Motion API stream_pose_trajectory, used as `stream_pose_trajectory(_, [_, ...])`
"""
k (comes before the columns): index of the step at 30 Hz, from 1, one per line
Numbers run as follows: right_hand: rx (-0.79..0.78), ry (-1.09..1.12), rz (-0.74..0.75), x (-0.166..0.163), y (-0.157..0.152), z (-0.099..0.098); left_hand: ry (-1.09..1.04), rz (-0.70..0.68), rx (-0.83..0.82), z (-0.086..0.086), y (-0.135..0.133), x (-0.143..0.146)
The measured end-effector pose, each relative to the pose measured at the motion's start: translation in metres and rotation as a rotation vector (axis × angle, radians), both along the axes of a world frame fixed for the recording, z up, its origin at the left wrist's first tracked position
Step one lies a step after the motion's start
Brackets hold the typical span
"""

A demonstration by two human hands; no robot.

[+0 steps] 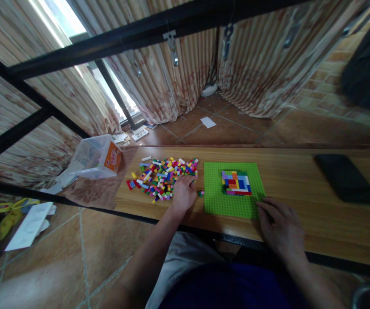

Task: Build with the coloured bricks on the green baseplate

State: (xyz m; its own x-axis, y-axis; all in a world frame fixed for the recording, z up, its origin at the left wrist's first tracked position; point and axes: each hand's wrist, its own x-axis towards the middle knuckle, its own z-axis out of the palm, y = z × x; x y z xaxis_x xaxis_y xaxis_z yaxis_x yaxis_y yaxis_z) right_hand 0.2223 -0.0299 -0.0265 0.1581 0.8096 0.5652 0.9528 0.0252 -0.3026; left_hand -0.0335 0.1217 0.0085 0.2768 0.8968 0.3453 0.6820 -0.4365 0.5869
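My left hand (185,192) is over the right side of a loose pile of small toy bricks (162,176). Its fingers are bent together at the tips; what they pinch, if anything, is too small to make out. My right hand (281,221) lies at the near right corner of a green baseplate (212,201), fingers stretched out and fingertips touching the edge. On the baseplate stands a low, roughly rectangular build of multicoloured bricks (236,183). A few small bricks (200,194) lie between the pile and the baseplate.
The wooden table (300,180) carries a dark flat phone-like slab (348,178) at the right. Left of the table stands a clear plastic box (91,161) with an orange label. A black metal bar (146,32) crosses above, before striped curtains (185,73).
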Motion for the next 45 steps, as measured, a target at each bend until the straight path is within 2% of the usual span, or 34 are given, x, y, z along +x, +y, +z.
stream_pose_trajectory(15, [0.007, 0.007, 0.012, 0.000, 0.000, 0.000, 0.116, -0.088, -0.010, -0.001, 0.007, 0.004])
stream_pose_trajectory(24, [0.001, 0.017, -0.008, -0.001, -0.001, 0.000, 0.033, -0.065, -0.103, 0.008, 0.004, -0.004])
stream_pose_trajectory(36, [-0.005, -0.002, -0.005, 0.000, 0.000, 0.000, -0.056, -0.083, -0.091, 0.011, 0.003, -0.011])
stream_pose_trajectory(41, [-0.018, 0.018, -0.018, -0.001, -0.001, 0.000, -0.189, -0.067, -0.079, 0.013, -0.002, -0.012])
stream_pose_trajectory(45, [-0.001, 0.005, 0.000, -0.001, 0.000, 0.001, -0.408, -0.020, -0.219, 0.011, -0.008, -0.015])
